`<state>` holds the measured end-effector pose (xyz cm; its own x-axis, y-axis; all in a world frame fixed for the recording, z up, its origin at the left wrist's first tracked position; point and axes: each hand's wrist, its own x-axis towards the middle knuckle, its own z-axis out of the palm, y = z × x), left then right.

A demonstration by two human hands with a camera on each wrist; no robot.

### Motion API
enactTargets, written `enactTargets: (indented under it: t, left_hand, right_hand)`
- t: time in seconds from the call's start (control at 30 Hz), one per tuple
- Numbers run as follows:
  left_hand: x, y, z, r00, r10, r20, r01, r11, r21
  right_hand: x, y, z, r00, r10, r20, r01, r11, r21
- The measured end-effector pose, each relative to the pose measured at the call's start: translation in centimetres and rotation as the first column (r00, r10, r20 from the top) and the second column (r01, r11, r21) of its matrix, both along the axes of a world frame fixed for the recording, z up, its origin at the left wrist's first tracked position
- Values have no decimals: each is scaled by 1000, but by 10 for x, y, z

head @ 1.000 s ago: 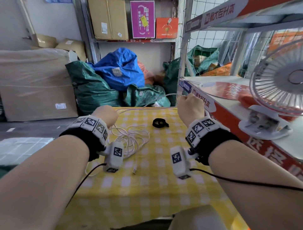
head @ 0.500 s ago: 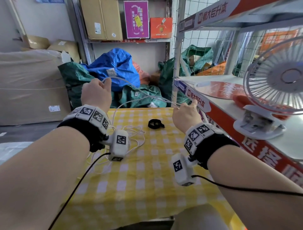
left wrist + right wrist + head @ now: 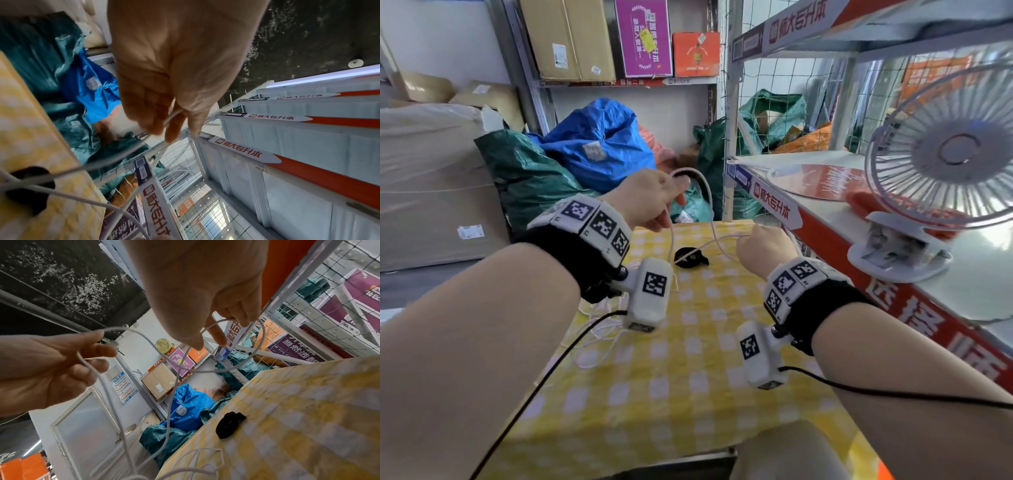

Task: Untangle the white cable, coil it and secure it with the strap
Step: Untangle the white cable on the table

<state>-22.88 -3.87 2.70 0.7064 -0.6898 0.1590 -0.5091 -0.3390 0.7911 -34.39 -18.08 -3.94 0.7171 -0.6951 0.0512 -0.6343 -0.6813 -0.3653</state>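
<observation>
Looking down through the head view, I am holding the white cable up above the yellow checked table, my left hand pinching an arch of it high and my right hand closing round a strand lower and nearer the shelf; the run between them is slanting down from left to right, the slack is lying loose under my left wrist, and the black strap is sitting on the cloth between my hands, just nearer the right one. Peering along my left wrist, my fingers are curling on one strand that is trailing toward the strap. Turning to the right wrist view, my fingertips are pinching a loop that is crossing over itself, which I judge the other views are hiding, so the tangle is not yet out
</observation>
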Motion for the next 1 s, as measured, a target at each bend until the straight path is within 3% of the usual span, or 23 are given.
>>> enactTargets:
  t: [0.1, 0.23, 0.33, 0.47, 0.67, 0.8, 0.93, 1.0]
  left_hand:
    - [-5, -6, -20, 972, -136, -193, 135, 991, -20]
    - [-8, -6, -42, 860, -280, -427, 307, 952, -6]
    - [-4, -1, -53, 827, -274, -491, 326, 945, 22]
    - [8, 8, -68, 927, -154, -341, 245, 939, 242]
    - [24, 32, -102, 971, -115, -212, 218, 792, 571]
    - [21, 40, -112, 974, -171, -146, 225, 711, 666]
    - [19, 45, -115, 971, -203, -129, 235, 693, 681]
    - [19, 48, -118, 969, -203, -140, 243, 692, 680]
  right_hand:
    - [-2, -2, -3, 998, -5, 68, 0, 997, 79]
    - [-1, 0, -13, 981, 112, 156, -144, 967, 210]
    - [3, 4, -17, 960, 180, 214, -224, 953, 205]
    - [10, 8, -21, 950, 206, 232, -245, 957, 153]
    - [19, 28, -32, 912, 359, 198, -378, 924, 64]
    - [28, 44, -42, 863, 505, 0, -502, 856, 122]
    - [39, 57, -57, 739, 600, -308, -557, 800, 221]
    - [45, 58, -64, 758, 569, -320, -531, 822, 204]
